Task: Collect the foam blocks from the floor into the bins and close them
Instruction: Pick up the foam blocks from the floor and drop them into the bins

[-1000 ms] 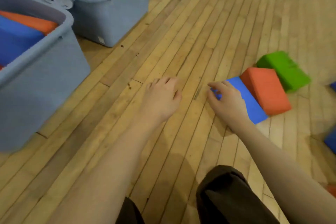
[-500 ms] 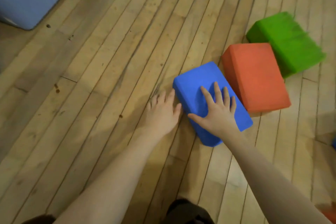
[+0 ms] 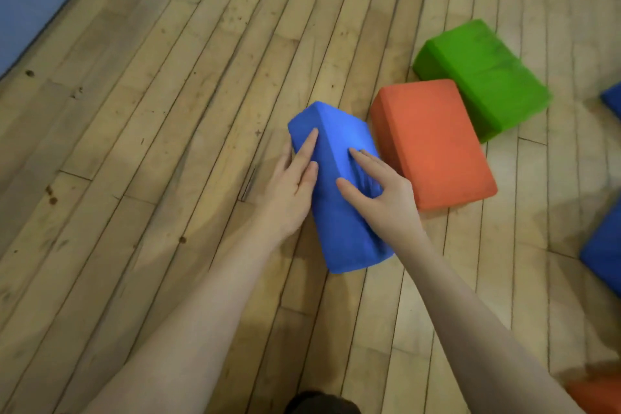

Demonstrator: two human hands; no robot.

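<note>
While the pale wooden plank floor (image 3: 168, 144) fills the frame, a grey-blue plastic bin (image 3: 33, 0) is seen only as a wall at the upper left. At frame centre a blue rectangular foam block (image 3: 339, 212), tilted on an edge, is gripped from both sides: the left hand (image 3: 292, 185) is laid on its left face with fingers nearly straight, and the right hand (image 3: 383, 198) is curled over its top. Just right of it lie an orange rectangular foam block (image 3: 433, 141) and a green rectangular foam block (image 3: 480, 74), touching. No writing is visible.
</note>
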